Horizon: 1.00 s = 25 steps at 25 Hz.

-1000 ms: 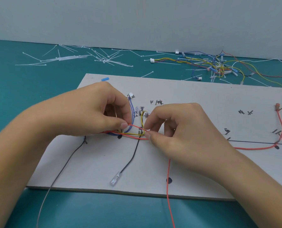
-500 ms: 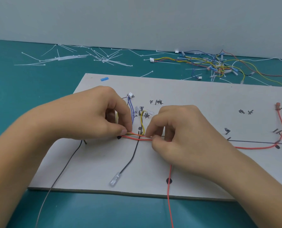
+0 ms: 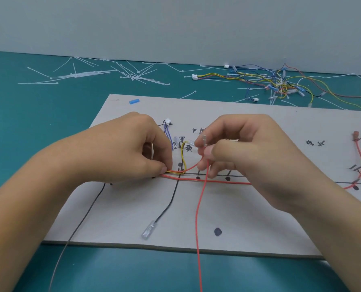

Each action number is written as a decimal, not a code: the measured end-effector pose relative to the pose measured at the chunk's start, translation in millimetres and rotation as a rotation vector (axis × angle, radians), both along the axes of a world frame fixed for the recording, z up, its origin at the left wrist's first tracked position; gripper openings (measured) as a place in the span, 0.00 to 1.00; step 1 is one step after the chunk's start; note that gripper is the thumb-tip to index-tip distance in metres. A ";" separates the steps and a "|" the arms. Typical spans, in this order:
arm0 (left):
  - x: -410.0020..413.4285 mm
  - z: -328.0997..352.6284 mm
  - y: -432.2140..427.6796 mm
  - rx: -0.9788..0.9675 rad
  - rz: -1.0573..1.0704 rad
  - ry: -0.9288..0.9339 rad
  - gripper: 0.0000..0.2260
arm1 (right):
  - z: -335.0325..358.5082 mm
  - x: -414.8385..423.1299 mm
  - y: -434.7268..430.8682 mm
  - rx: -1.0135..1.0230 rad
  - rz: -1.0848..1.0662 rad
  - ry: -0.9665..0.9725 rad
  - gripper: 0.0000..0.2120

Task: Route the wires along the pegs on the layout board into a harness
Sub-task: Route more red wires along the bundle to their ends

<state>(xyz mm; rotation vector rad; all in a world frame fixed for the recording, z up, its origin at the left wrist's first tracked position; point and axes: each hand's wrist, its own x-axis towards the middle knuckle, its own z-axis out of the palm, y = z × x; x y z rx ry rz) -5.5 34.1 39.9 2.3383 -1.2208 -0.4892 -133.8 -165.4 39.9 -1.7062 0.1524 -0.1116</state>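
- The step in hand looks like adding a red wire to the trunk on the layout board.
- The left hand pinches the red-and-yellow bundle between thumb and forefinger, down on the board's middle.
- The right hand pinches the red wire just below its metal terminal, raised above the board; the wire's tail runs off the board's near edge.
- The next move probably calls for lowering that end and guiding it round the pegs without loosening the bundle.

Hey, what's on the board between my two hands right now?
Head view: between left hand and right hand lie a yellow wire looping up, a dark peg, and a red wire arcing toward the right hand.
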 end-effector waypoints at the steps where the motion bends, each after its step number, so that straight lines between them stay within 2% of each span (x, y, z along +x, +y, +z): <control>1: 0.3 0.7 0.2 0.003 0.005 0.007 0.06 | 1.9 0.1 -0.5 0.050 0.019 0.011 0.04; 4: 0.9 2.4 1.3 0.019 0.004 0.036 0.06 | 4.4 0.7 -1.3 0.045 0.013 0.029 0.10; 9: 2.4 9.9 6.8 0.027 0.009 0.047 0.06 | 4.7 2.6 -3.6 0.016 -0.021 0.058 0.10; 16: 10.8 22.3 26.2 0.068 -0.029 0.002 0.16 | 5.9 3.0 -2.7 0.045 -0.025 0.081 0.12; 21: 9.4 26.6 33.8 0.027 -0.054 0.129 0.15 | 5.4 1.3 -2.2 0.010 -0.020 0.072 0.11; 25: 10.0 25.5 45.0 0.108 -0.005 0.075 0.12 | 1.2 3.3 -4.0 -0.059 -0.048 0.048 0.12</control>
